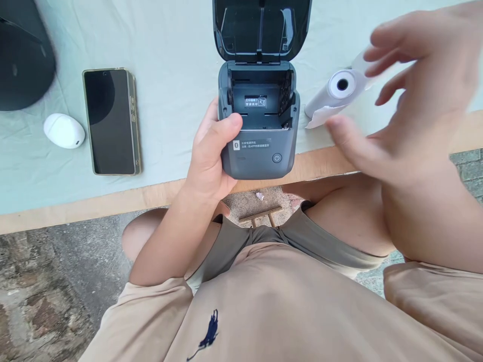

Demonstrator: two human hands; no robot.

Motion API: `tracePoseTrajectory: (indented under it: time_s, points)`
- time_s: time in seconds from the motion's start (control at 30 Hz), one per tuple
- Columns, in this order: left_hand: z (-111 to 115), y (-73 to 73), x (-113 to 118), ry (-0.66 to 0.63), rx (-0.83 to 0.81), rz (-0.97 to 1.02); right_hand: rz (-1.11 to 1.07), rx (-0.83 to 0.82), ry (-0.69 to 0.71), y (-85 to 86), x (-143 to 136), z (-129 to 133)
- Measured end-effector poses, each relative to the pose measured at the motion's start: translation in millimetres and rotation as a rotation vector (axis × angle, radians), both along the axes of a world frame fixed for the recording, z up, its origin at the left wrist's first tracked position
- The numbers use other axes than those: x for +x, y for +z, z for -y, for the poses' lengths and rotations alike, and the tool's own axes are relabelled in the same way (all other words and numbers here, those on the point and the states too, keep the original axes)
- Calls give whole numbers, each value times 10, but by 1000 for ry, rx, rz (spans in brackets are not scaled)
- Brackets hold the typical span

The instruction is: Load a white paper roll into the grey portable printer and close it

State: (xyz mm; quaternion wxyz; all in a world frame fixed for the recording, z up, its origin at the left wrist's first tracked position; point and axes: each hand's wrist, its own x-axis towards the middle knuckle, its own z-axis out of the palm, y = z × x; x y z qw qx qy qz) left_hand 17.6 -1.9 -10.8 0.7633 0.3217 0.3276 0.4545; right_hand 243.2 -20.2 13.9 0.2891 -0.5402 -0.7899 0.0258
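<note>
My left hand (213,151) is wrapped round the left side of a dark grey printer (258,156), its thumb on the rim of the bay. The printer's black lid (260,30) is raised, and the bay shows a small printed label but no roll. To the right, a white paper roll (335,90) with a dark core lies on the cloth, its loose end torn. Beside and partly over that roll hangs my right hand (411,95), slightly blurred, fingers spread and holding nothing.
A phone (111,120) lies on the light green cloth (169,65) at the left, with a white oval case (64,130) beside it. A black object (22,60) fills the upper left corner. The table's wooden edge (151,196) runs before my lap.
</note>
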Motion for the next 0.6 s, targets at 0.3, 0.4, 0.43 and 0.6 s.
tracePoseTrajectory:
  time_s: [0.3, 0.4, 0.43, 0.6]
  points:
    - [3, -6, 10, -10, 18, 82, 186, -185, -131, -120, -215, -92]
    - [7, 5, 12, -8, 22, 90, 175, -161, -198, -155, -205, -136]
    - [8, 6, 12, -8, 22, 85, 166, -154, -198, -163, -200, -141]
    - [5, -22, 7, 7, 15, 57, -48, -116, -39, -150, -193, -91]
